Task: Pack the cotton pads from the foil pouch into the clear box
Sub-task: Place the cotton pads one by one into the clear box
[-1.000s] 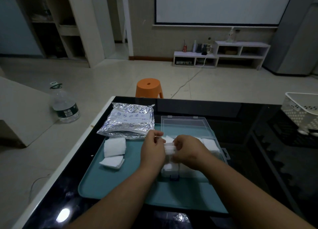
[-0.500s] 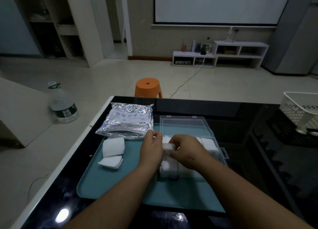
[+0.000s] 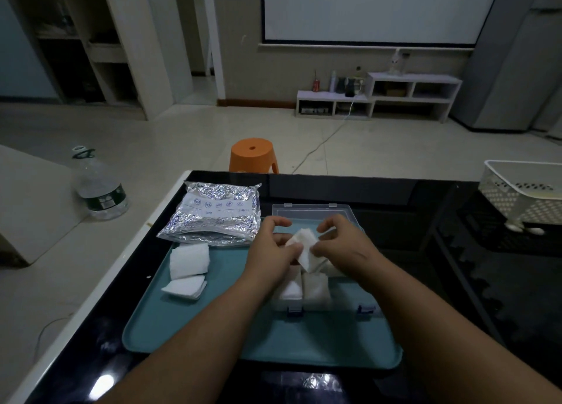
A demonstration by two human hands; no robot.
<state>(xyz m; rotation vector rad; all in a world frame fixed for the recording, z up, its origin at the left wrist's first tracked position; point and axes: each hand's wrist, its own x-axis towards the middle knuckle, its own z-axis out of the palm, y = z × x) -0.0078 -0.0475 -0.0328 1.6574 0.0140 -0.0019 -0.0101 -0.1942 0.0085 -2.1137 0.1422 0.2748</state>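
White cotton was up in the air between two hands. A second before, both hands had been low and close together over the clear box (image 3: 334, 304), bunched on a pad. Now they had risen and drawn slightly apart, and a single cotton pad (image 3: 305, 243) stood tilted between them, spread on the diagonal. The left hand (image 3: 272, 251) pinched its near-left corner with thumb and fingers, while the right hand (image 3: 345, 247) pinched its right edge. Neither hand had let go. That reads as a pad being pulled flat or peeled free before packing — lifted, not yet laid down. It hung just above the box, not in it.

The count was short. One foil pouch (image 3: 213, 215) lay at the far left of the teal tray (image 3: 213, 327), crumpled, its mouth toward the near side. One clear box sat on the same tray to the right, its lid (image 3: 310, 211) open and lying flat on the far side. Two loose piles of pads (image 3: 188, 260) rested on the tray just near of the pouch, the nearer pile (image 3: 184, 286) lower and skewed. Inside the box, two stacks (image 3: 287, 288) showed side by side at the near wall — anything farther in was hidden under the hands. One tray, on one dark glossy counter (image 3: 425, 251). By this layout the job was partly done, with the loose piles still to go in.
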